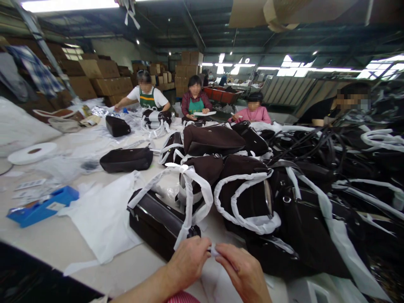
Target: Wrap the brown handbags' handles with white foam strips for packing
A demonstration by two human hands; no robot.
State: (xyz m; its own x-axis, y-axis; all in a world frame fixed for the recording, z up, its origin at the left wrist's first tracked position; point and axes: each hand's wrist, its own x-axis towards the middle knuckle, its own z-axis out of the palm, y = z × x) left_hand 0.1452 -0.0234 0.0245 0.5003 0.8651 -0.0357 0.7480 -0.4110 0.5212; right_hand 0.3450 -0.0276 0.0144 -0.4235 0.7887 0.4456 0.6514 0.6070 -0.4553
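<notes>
My left hand (188, 257) and my right hand (242, 266) meet at the table's near edge, fingertips pinched close together. Between them shows a small piece of white wrapping (215, 251), at the right fingertips. A small dark bit shows at the left fingertips; what it belongs to is hidden. Just beyond my left hand a dark brown handbag (154, 221) lies on its side, its handles wrapped in white strip (189, 202). To the right, another dark bag (246, 202) has white-wrapped handles looped on top.
A blue tape dispenser (44, 206), a white sheet (104, 223) and a white roll (32, 153) lie at left. Dark bags (315, 227) heap up on the right. Several co-workers sit across the table, one holding a white item (204, 113).
</notes>
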